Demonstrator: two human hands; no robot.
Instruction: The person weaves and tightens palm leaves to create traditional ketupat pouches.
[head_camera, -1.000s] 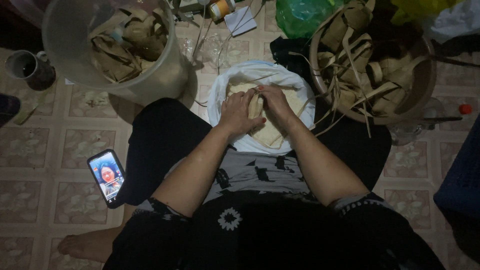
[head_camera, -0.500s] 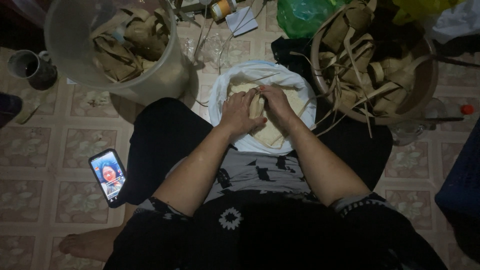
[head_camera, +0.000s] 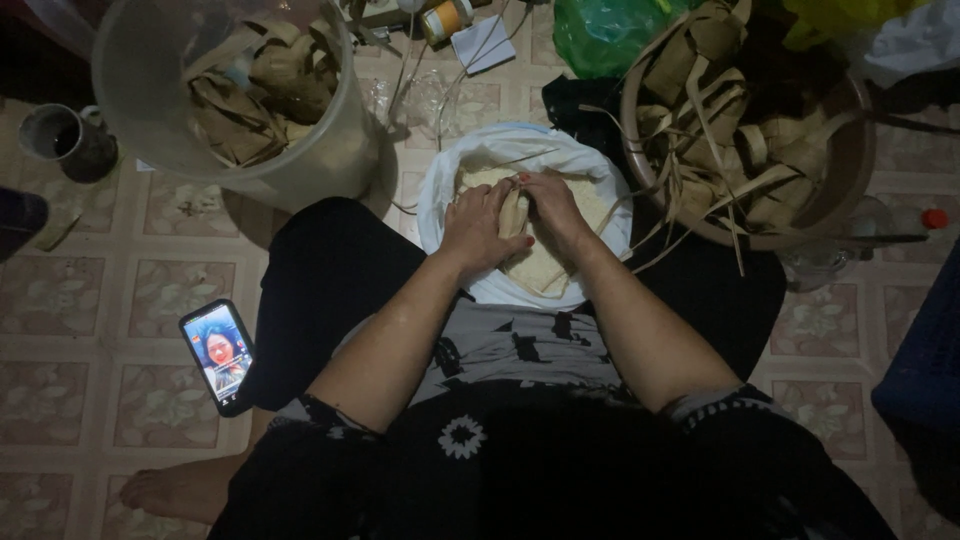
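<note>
- Mug (head_camera: 68, 141), dark, far left on the tiled floor (head_camera: 90, 300).
- Clear bucket (head_camera: 235, 100) upper left, holds woven leaf pouches (head_camera: 265, 95).
- Phone (head_camera: 217, 355) on the floor, screen lit, just beside the person's left thigh.
- Bare foot (head_camera: 180, 490) low left, on the tiles.
- Person seated on the floor, dark clothes, both forearms reaching forward to the middle.
- White bag (head_camera: 470, 190) of rice (head_camera: 545, 265) between the knees, open at the top.
- Left hand (head_camera: 482, 228) over the rice, fingers curled around a leaf pouch (head_camera: 514, 212), clamped on its left side.
- Pouch stands about upright between both hands, directly above the rice, touching both palms.
- Right hand (head_camera: 552, 203) pressed to the pouch's right side, fingers bent over its top and closed on it; red nails show.
- Small bottle (head_camera: 447, 18) and paper card (head_camera: 484, 44) at the top edge, behind the bag.
- Green plastic bag (head_camera: 600, 35) top centre-right.
- Brown basin (head_camera: 845, 170) right, piled with empty woven pouches and loose leaf strips (head_camera: 740, 140) that hang over its rim.
- Red cap (head_camera: 934, 218) far right, next to the basin.
- Blue crate (head_camera: 925, 370) at the right edge, mostly in the dark.
</note>
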